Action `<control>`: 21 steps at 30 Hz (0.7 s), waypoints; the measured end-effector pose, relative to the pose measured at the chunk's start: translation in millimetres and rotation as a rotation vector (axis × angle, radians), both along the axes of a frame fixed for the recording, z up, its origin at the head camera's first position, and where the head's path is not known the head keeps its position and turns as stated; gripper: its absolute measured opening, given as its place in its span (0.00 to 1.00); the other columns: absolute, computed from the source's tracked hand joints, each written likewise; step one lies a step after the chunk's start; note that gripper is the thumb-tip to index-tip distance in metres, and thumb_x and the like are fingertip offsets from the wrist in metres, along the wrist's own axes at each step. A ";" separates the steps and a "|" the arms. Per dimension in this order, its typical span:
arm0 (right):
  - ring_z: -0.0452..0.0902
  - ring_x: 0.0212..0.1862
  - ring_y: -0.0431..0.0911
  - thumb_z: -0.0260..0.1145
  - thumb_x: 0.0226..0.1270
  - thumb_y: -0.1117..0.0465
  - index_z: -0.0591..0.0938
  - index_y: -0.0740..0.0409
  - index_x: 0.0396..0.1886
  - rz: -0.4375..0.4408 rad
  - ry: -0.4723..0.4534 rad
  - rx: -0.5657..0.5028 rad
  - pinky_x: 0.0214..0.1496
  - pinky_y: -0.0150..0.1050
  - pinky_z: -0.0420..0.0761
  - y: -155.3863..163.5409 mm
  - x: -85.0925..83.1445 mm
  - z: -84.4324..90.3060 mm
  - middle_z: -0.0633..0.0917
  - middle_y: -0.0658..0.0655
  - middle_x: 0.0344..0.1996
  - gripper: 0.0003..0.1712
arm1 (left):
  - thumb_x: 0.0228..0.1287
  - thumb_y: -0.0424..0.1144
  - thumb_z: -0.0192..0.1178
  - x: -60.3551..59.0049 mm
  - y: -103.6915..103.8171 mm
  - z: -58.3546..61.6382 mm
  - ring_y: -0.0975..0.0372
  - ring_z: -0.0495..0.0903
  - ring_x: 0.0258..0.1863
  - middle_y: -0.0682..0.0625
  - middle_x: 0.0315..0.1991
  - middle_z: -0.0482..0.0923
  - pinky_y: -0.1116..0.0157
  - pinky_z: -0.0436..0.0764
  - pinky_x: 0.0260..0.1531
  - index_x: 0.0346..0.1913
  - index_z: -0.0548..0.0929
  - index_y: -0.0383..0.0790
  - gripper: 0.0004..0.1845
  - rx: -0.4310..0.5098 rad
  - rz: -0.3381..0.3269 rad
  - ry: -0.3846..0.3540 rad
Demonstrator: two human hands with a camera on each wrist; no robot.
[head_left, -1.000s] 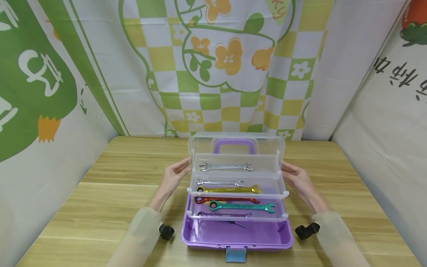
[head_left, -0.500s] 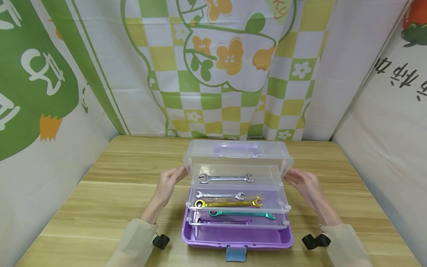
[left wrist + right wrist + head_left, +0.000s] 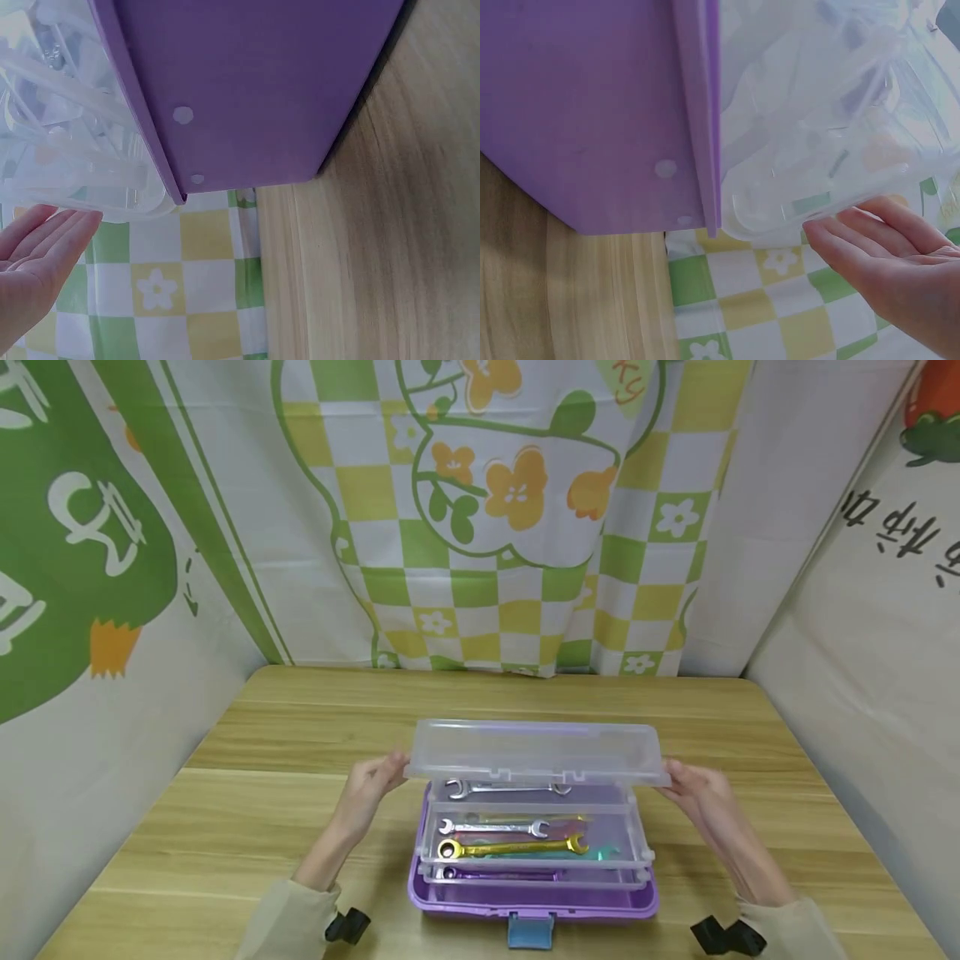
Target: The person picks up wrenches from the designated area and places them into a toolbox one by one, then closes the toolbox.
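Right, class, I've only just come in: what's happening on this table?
A person has both hands on a purple toolbox on a wooden table. The left hand and right hand touch the ends of its clear lid with straight fingers. The lid is partly lowered over clear trays holding a gold wrench and silver ones.

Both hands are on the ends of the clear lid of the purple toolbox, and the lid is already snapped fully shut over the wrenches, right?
Not quite. The left hand and right hand do touch the ends of the clear lid of the purple toolbox, but the head view shows the lid partly raised, the wrenches visible under its front edge.
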State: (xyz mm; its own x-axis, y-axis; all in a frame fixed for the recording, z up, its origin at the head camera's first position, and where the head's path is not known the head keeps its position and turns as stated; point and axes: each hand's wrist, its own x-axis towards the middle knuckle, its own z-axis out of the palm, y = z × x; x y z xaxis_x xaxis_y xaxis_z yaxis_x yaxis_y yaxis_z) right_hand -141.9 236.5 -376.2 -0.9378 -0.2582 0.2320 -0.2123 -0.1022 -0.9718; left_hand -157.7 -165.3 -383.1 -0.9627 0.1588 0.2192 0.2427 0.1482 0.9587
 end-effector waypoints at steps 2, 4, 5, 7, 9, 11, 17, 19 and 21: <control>0.73 0.48 0.33 0.45 0.69 0.64 0.76 0.66 0.46 -0.046 -0.039 0.076 0.50 0.25 0.69 0.9 5.2 0.2 0.78 0.55 0.48 0.16 | 0.66 0.39 0.44 4.0 -1.6 -0.6 0.45 0.73 0.49 0.32 0.48 0.73 0.53 0.69 0.51 0.44 0.75 0.21 0.20 -0.043 0.019 -0.008; 0.72 0.47 0.30 0.48 0.68 0.63 0.69 0.77 0.50 -0.084 -0.074 0.156 0.49 0.24 0.69 1.4 10.3 0.4 0.74 0.66 0.52 0.20 | 0.64 0.37 0.47 8.2 -2.9 -1.5 0.46 0.72 0.50 0.34 0.49 0.73 0.51 0.68 0.51 0.45 0.76 0.23 0.18 -0.081 0.029 -0.014; 0.71 0.47 0.29 0.49 0.67 0.64 0.66 0.81 0.51 -0.099 -0.081 0.202 0.49 0.23 0.68 1.5 12.5 0.4 0.70 0.71 0.53 0.22 | 0.63 0.36 0.49 10.0 -3.4 -2.1 0.45 0.71 0.51 0.34 0.50 0.73 0.51 0.67 0.52 0.45 0.76 0.23 0.17 -0.093 0.031 -0.016; 0.69 0.47 0.26 0.50 0.66 0.64 0.62 0.85 0.52 -0.111 -0.099 0.261 0.49 0.22 0.67 1.7 16.7 0.2 0.63 0.79 0.54 0.25 | 0.61 0.35 0.51 14.4 -4.3 -3.1 0.45 0.70 0.53 0.34 0.51 0.72 0.50 0.65 0.53 0.47 0.75 0.24 0.17 -0.112 0.028 -0.023; 0.67 0.48 0.25 0.50 0.66 0.65 0.61 0.84 0.53 -0.104 -0.099 0.289 0.49 0.21 0.65 2.4 19.9 -0.8 0.62 0.79 0.54 0.25 | 0.61 0.35 0.52 18.0 -5.2 -4.4 0.45 0.68 0.54 0.34 0.53 0.70 0.49 0.63 0.54 0.48 0.74 0.24 0.17 -0.112 0.010 -0.030; 0.67 0.48 0.25 0.51 0.65 0.65 0.63 0.83 0.53 -0.103 -0.094 0.303 0.48 0.20 0.65 3.8 22.6 -3.1 0.69 0.72 0.54 0.24 | 0.60 0.35 0.53 21.4 -6.6 -6.3 0.45 0.66 0.56 0.35 0.54 0.69 0.49 0.62 0.55 0.49 0.73 0.25 0.18 -0.116 -0.016 -0.037; 0.70 0.49 0.29 0.55 0.61 0.70 0.73 0.62 0.52 -0.039 -0.069 0.214 0.48 0.20 0.65 7.6 30.1 -12.1 0.75 0.33 0.47 0.18 | 0.60 0.34 0.53 28.9 -11.9 -11.0 0.45 0.64 0.58 0.37 0.60 0.61 0.59 0.68 0.53 0.55 0.69 0.25 0.21 -0.111 -0.133 -0.061; 0.70 0.50 0.29 0.55 0.61 0.71 0.70 0.62 0.55 -0.010 -0.073 0.217 0.49 0.20 0.65 8.6 32.3 -12.5 0.73 0.33 0.49 0.21 | 0.60 0.33 0.53 30.9 -13.6 -12.0 0.45 0.64 0.57 0.37 0.61 0.59 0.64 0.69 0.51 0.56 0.67 0.25 0.22 -0.109 -0.165 -0.066; 0.69 0.51 0.29 0.55 0.60 0.71 0.65 0.71 0.56 0.010 -0.077 0.231 0.50 0.20 0.65 9.3 34.5 -12.3 0.71 0.33 0.51 0.23 | 0.59 0.32 0.54 32.7 -15.2 -13.4 0.46 0.64 0.57 0.36 0.62 0.58 0.67 0.68 0.52 0.56 0.67 0.25 0.22 -0.107 -0.190 -0.061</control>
